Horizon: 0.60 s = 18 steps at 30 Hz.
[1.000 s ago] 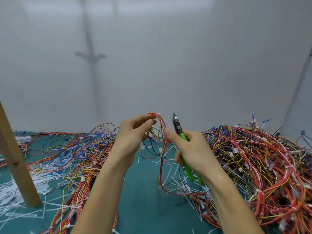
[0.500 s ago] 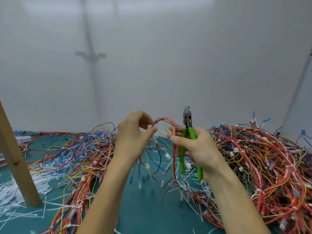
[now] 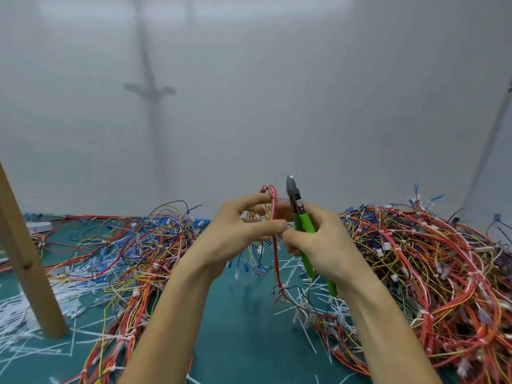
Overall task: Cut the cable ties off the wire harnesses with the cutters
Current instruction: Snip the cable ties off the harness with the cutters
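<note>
My left hand [image 3: 238,231] pinches a looped wire harness [image 3: 274,245] of red and yellow wires, raised above the green mat. The loop arches over my fingers and its tail hangs down to the mat. My right hand [image 3: 321,245] grips green-handled cutters [image 3: 300,217], jaws pointing up just right of the loop. Its thumb and forefinger also touch the red wires. I cannot make out a cable tie on the held loop.
A big heap of tied harnesses [image 3: 429,273] fills the right side. Another tangle of wires [image 3: 133,250] lies on the left. Cut white ties [image 3: 25,314] litter the green mat [image 3: 243,342]. A wooden post [image 3: 25,261] leans at the left.
Both hands have drawn closer together around the raised loop. The cutters swung from tilted left to nearly upright and now sit right beside the wires.
</note>
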Each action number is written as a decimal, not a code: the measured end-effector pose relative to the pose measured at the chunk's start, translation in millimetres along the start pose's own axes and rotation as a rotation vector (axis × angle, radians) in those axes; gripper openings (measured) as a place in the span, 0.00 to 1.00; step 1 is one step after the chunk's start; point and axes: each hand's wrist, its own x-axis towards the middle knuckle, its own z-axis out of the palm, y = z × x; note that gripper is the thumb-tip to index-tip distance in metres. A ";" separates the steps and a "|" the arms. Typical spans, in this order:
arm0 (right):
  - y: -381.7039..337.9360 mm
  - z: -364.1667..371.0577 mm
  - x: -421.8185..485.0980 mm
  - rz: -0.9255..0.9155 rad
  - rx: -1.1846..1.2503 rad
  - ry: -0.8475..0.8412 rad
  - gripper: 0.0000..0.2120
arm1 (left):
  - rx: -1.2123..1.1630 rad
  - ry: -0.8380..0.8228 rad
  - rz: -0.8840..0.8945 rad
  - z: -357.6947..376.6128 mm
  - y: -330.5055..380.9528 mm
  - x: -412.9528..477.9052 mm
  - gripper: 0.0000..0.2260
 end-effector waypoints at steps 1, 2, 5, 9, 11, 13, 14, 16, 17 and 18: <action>0.0 0.5 0.1 -0.012 -0.047 -0.011 0.18 | 0.007 0.025 0.006 -0.1 0.0 0.3 0.16; 0.4 1.2 0.1 -0.019 -0.097 -0.011 0.18 | 0.028 0.044 0.007 0.1 -0.3 0.7 0.15; 5.7 2.7 2.3 -0.009 -0.215 0.021 0.13 | 0.065 0.026 0.002 0.7 -4.8 3.2 0.15; 12.0 2.9 4.0 0.019 -0.330 0.096 0.08 | 0.104 0.046 0.009 5.7 -9.8 5.5 0.17; 13.4 -0.3 4.8 0.039 -0.350 0.153 0.06 | 0.085 0.078 0.008 5.7 -11.3 5.8 0.19; 14.4 -4.0 5.9 0.062 -0.342 0.205 0.07 | 0.051 0.073 0.001 5.2 -11.1 5.7 0.19; 14.9 -4.9 6.5 0.072 -0.315 0.233 0.07 | 0.033 0.062 -0.008 4.9 -10.8 5.7 0.19; 15.5 -4.9 7.1 0.075 -0.247 0.297 0.07 | -0.015 0.026 -0.029 4.0 -10.6 6.0 0.20; 16.0 -4.4 7.0 0.074 -0.222 0.331 0.08 | -0.046 0.000 -0.037 3.5 -10.3 5.8 0.20; 16.6 -4.0 7.1 0.074 -0.206 0.364 0.08 | -0.082 -0.026 -0.043 2.9 -10.1 5.6 0.21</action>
